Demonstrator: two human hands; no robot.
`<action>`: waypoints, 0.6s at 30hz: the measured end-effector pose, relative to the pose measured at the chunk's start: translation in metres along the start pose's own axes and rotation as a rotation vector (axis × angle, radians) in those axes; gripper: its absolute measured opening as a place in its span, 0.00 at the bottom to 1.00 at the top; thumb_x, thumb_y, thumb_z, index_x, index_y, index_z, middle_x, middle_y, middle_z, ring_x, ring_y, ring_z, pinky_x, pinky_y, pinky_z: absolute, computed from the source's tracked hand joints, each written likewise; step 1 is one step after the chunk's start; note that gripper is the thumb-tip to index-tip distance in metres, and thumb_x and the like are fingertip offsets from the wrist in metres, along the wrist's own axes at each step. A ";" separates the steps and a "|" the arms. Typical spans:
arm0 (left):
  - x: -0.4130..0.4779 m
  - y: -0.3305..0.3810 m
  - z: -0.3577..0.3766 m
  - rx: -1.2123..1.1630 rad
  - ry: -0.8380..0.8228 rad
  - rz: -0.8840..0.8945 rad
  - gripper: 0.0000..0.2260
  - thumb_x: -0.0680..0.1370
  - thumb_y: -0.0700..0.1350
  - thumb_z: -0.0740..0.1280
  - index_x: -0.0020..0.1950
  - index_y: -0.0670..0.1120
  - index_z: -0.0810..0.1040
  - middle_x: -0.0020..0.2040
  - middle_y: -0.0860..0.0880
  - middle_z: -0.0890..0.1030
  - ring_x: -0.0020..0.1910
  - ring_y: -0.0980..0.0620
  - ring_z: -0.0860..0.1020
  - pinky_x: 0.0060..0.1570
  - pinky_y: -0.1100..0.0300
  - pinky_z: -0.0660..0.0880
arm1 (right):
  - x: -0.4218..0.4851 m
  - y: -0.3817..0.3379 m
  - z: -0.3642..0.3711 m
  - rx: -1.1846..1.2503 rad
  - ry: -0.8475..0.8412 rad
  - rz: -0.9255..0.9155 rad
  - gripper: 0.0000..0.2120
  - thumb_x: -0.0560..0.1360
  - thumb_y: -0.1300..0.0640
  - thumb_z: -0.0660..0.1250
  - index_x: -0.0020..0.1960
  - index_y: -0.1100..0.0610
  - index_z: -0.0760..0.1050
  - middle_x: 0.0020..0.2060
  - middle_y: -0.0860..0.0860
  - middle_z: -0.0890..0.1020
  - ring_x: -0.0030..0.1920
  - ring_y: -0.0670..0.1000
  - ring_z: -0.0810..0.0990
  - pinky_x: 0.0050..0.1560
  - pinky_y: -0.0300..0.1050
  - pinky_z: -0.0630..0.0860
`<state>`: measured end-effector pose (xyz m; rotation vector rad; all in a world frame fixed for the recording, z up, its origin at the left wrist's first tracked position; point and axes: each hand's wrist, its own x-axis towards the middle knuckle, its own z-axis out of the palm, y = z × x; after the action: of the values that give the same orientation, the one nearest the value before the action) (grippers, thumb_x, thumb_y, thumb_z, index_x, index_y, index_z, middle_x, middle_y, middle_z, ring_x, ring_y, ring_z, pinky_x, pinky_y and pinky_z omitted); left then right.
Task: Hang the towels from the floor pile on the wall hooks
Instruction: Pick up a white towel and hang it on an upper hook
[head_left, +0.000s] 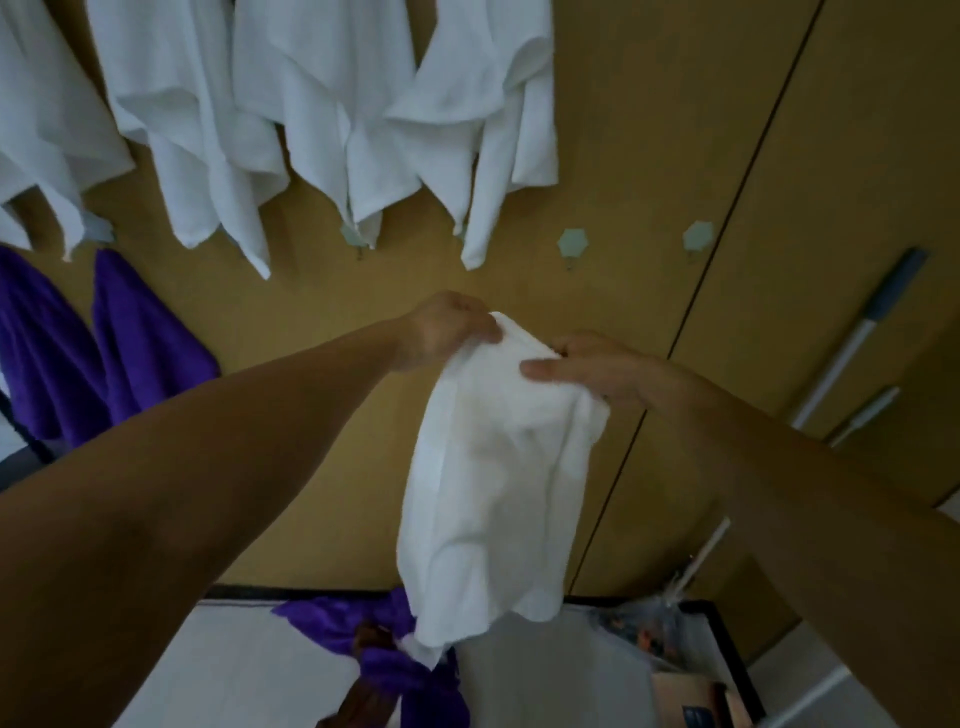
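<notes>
Mustard-brown wall panels and a pale floor (234, 670) make up a cramped corner seen from above.

Closest to the camera, two bare forearms reach forward, holding a white towel (493, 467) up between them. The left hand (441, 332) has its fingers (480, 323) clenched round the towel's top edge. The right hand (602, 371) pinches the same edge just beside it, thumb on the front and the other fingers hidden behind the cloth. The grip looks meant to bunch the top into a narrow neck that a hook can catch. The rest of the towel hangs slack and reaches down to the floor pile (363, 639), a heap of purple cloth against the skirting. It may brush the heap, though contact is hard to judge. Right of the pile is a dark-rimmed box of clutter (675, 644), too blurred to read.

Further off on the wall, two hexagonal hooks (571, 242) sit bare just above the hands, so either is the likely target. Left of them hang two purple towels (140, 338). Higher up, a row of white towels (322, 104) is draped in loose folds. A long handle (857, 338) leans at the far right.
</notes>
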<state>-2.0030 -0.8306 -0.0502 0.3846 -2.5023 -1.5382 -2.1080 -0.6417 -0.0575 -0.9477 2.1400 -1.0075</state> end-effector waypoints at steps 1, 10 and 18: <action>0.003 0.011 0.007 0.041 0.039 0.016 0.05 0.68 0.45 0.72 0.38 0.44 0.78 0.39 0.45 0.77 0.42 0.47 0.75 0.44 0.53 0.73 | -0.005 0.001 -0.013 -0.074 -0.006 -0.005 0.13 0.72 0.46 0.72 0.51 0.53 0.80 0.45 0.48 0.85 0.43 0.47 0.84 0.37 0.37 0.78; 0.033 0.068 0.051 0.475 0.032 0.123 0.05 0.72 0.49 0.70 0.43 0.49 0.76 0.43 0.50 0.76 0.45 0.49 0.76 0.42 0.55 0.73 | -0.024 -0.001 -0.092 -0.172 0.329 -0.262 0.11 0.72 0.51 0.73 0.37 0.55 0.75 0.34 0.48 0.78 0.35 0.45 0.76 0.35 0.38 0.71; 0.077 0.089 0.064 0.484 -0.111 0.135 0.06 0.74 0.51 0.70 0.39 0.51 0.76 0.41 0.53 0.76 0.44 0.51 0.76 0.44 0.58 0.74 | -0.019 0.010 -0.130 -0.279 0.486 -0.300 0.11 0.74 0.56 0.71 0.35 0.53 0.72 0.32 0.46 0.73 0.34 0.46 0.72 0.36 0.42 0.66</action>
<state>-2.1058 -0.7615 0.0016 0.1889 -2.9068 -0.9175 -2.1967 -0.5702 0.0083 -1.2917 2.6457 -1.1988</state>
